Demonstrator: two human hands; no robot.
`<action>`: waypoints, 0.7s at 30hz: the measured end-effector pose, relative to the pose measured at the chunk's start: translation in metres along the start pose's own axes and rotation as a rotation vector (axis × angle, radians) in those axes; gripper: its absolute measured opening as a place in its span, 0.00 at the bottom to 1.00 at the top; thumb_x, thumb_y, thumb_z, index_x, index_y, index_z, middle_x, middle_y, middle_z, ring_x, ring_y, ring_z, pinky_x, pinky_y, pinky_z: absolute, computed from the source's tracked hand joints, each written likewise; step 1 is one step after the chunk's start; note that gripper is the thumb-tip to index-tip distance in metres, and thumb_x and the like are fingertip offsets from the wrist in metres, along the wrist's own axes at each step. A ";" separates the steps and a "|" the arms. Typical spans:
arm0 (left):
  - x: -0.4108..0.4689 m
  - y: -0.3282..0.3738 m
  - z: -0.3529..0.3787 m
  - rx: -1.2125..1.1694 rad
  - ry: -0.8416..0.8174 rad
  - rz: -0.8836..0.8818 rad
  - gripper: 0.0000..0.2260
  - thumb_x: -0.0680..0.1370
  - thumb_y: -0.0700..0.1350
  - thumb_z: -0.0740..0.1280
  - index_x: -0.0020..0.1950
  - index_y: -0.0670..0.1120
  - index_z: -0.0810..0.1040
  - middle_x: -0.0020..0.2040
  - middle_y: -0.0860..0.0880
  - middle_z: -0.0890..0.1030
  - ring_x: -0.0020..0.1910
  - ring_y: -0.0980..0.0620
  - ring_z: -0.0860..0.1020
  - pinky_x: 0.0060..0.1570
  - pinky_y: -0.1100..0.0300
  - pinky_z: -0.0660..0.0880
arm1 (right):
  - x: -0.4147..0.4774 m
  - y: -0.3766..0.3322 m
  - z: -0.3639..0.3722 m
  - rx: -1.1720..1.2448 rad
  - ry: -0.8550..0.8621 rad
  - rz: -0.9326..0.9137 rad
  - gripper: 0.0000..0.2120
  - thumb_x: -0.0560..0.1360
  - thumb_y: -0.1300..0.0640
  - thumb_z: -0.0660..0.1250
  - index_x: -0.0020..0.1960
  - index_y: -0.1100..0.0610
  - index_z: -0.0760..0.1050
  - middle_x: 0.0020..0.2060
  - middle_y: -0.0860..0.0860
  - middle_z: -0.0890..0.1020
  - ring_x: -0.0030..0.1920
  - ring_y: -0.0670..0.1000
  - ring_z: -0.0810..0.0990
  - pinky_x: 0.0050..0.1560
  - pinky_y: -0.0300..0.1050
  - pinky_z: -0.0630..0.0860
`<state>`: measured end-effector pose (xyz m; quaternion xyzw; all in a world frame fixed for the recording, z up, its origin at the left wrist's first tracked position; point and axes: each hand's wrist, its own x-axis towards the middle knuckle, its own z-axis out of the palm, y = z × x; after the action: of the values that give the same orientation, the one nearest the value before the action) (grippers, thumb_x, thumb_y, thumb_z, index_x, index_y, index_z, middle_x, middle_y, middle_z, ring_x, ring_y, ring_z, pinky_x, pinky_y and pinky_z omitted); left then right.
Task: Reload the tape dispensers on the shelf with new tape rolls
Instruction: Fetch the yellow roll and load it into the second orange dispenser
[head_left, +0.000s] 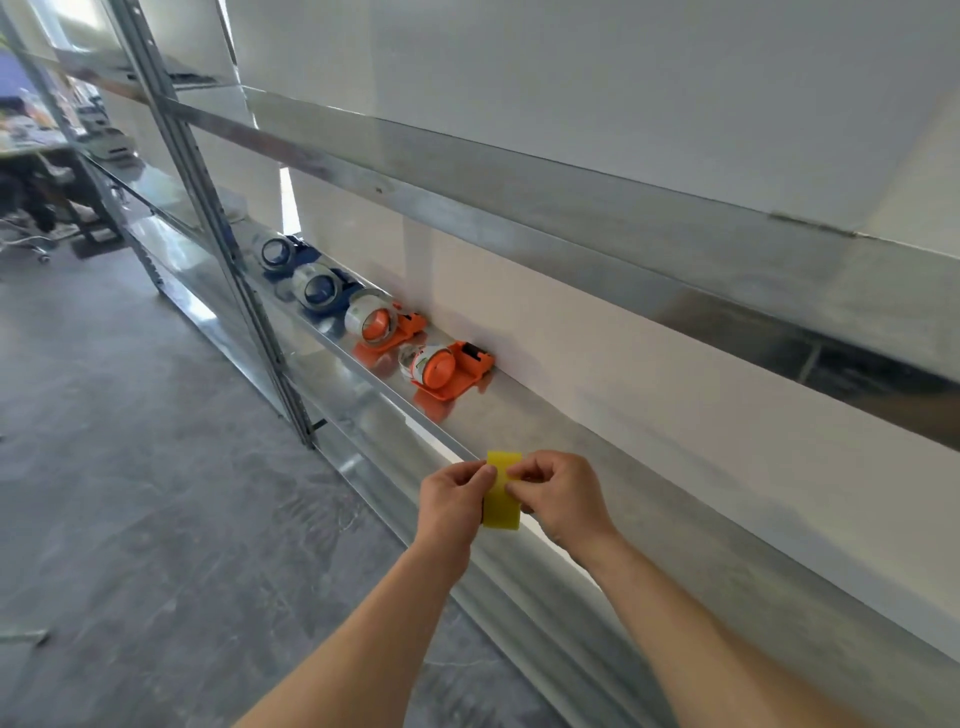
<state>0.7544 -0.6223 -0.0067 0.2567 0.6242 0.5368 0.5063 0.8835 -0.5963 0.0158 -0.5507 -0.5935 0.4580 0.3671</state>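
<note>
A white wall runs from near right to far left, and a long metal shelf stands against it, with a second metal level above and an upright post at its front edge on the left. The grey floor fills the left side, and at the far left a cluttered desk shows only as a blur. Four tape dispensers lie in a row on the shelf close to the wall: the far blue dispenser, a second blue dispenser just nearer, then an orange dispenser, and the near orange dispenser, each with a roll on its hub. Nearer than all of them, both hands meet above the shelf's front edge. The left hand has its grip curled round the left side of a yellow tape roll, held on edge. The right hand closes its grip in a pinch, thumb and forefinger on the roll's outer band.
</note>
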 end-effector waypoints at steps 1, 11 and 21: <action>0.003 0.002 -0.006 -0.004 0.002 -0.007 0.14 0.67 0.51 0.72 0.48 0.46 0.86 0.45 0.40 0.86 0.50 0.36 0.83 0.53 0.37 0.80 | 0.002 -0.002 0.006 -0.022 0.003 -0.010 0.11 0.68 0.65 0.76 0.35 0.49 0.83 0.30 0.48 0.83 0.31 0.47 0.80 0.43 0.55 0.83; 0.059 0.031 -0.074 -0.005 -0.081 -0.007 0.12 0.68 0.43 0.72 0.50 0.46 0.85 0.47 0.40 0.86 0.52 0.37 0.83 0.55 0.37 0.79 | 0.043 -0.033 0.084 0.025 0.064 0.062 0.08 0.70 0.67 0.74 0.40 0.55 0.80 0.36 0.55 0.84 0.33 0.51 0.80 0.33 0.48 0.80; 0.126 0.067 -0.125 0.149 -0.236 0.057 0.13 0.72 0.36 0.70 0.54 0.49 0.82 0.51 0.43 0.84 0.54 0.41 0.81 0.56 0.43 0.80 | 0.086 -0.068 0.156 0.297 0.181 0.169 0.09 0.76 0.68 0.69 0.51 0.56 0.79 0.41 0.56 0.83 0.39 0.53 0.81 0.35 0.47 0.79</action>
<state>0.5809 -0.5448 -0.0001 0.3726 0.5908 0.4692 0.5404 0.7048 -0.5309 0.0261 -0.5774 -0.4354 0.5184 0.4564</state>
